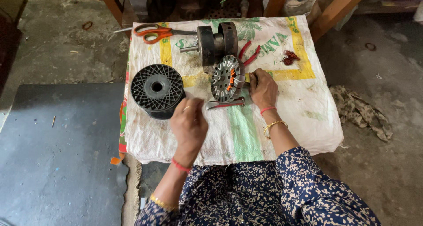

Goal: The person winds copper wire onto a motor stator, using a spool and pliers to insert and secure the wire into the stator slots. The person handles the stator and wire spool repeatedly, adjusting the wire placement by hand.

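Head view, looking down on a low work surface. The right hand (pixel 263 88) is closed around the right edge of a slotted motor stator (pixel 227 78), a grey toothed disc with orange insulation showing in some slots; the fingers curl over its rim and hold it tilted on edge. The left hand (pixel 189 122) is raised just below and to the left of the stator, its fingertips pinched together; whether they hold a fine wire cannot be told. A ring shows on one finger, and both wrists carry red thread and gold bangles.

Just below the stator, between the two hands, lie red-handled pliers (pixel 225 104). Left of the left hand stands a black plastic spool (pixel 157 89) with a ribbed, spoked face and a round central hole. Above the stator rests a dark motor rotor on a shaft (pixel 214 42), with a second pair of red-handled pliers (pixel 249 52) just to its right. Orange-handled scissors (pixel 152 32) lie at the upper left, and a small red tangle of scraps (pixel 289 57) at the upper right. All rest on a white woven sack (pixel 304 107) with green and yellow print, spread over the surface. A crumpled rag (pixel 362 111) lies on the concrete floor to the right.
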